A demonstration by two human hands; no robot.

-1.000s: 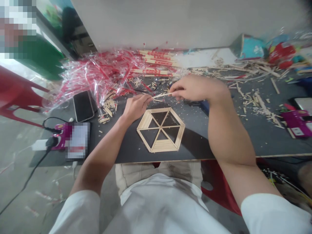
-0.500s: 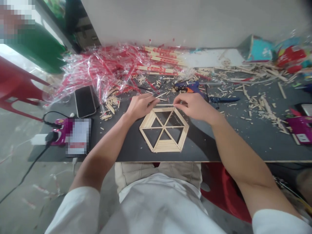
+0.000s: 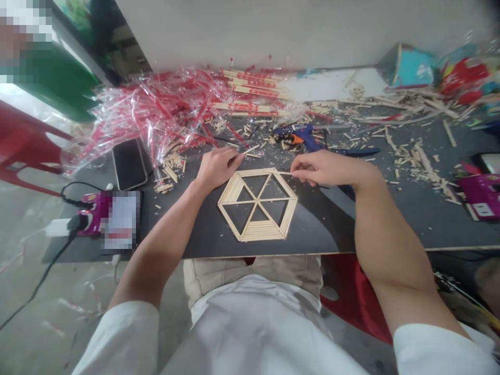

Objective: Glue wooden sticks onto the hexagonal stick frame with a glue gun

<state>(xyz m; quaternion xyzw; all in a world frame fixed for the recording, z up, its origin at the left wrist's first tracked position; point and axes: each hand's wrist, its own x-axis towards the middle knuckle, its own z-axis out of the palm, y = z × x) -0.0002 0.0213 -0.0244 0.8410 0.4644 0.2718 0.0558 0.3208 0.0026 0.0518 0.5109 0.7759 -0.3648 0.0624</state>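
Observation:
A flat hexagon of thin wooden sticks (image 3: 258, 204) with six spokes lies on the dark tabletop (image 3: 332, 229) in front of me. My left hand (image 3: 216, 167) rests at its upper left corner, fingers curled and pinching a short stick that points up and right. My right hand (image 3: 325, 168) sits at the upper right corner, fingertips pinched on the end of a thin stick (image 3: 279, 171) lying along the hexagon's top edge.
A blue glue gun (image 3: 302, 134) lies just behind the hexagon. Red-and-clear wrappers (image 3: 164, 114) pile at the back left beside a black phone (image 3: 128, 163). Stick offcuts litter the right side. A purple box (image 3: 477, 195) sits far right, a power strip (image 3: 91, 214) far left.
Both hands came down from holding a stick in the air to the hexagon's top edge. The right hand then slid right to the upper right corner, leaving the glue gun in view.

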